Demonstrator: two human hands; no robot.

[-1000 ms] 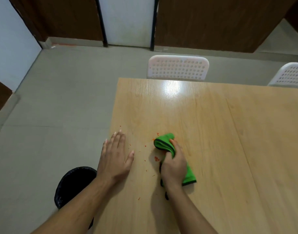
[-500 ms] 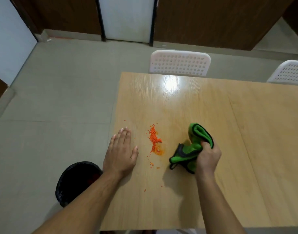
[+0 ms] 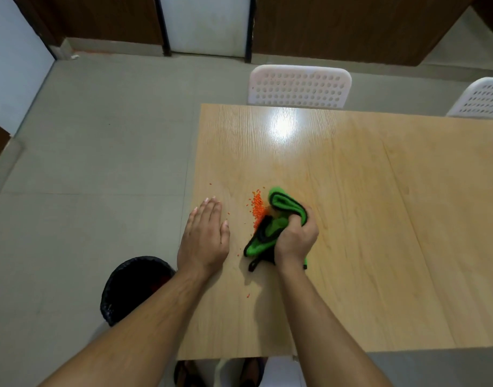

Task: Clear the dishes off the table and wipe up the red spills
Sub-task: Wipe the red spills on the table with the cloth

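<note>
A black bin is seen on the grey floor at the near left, just beside the left edge of a pale wooden table. The left hand is laid flat on the table near that edge, fingers straight and together, nothing held. A few loose red grains are scattered around it. Just to its right, a small heap of red spill is gathered on the tabletop, touched on its right side by a green cloth edged in black. The cloth is bunched and gripped tightly in the right hand, whose fingers are curled around it while it is pressed to the table. Two white perforated chairs are set at the far side, one at the middle and one at the far right.
</note>
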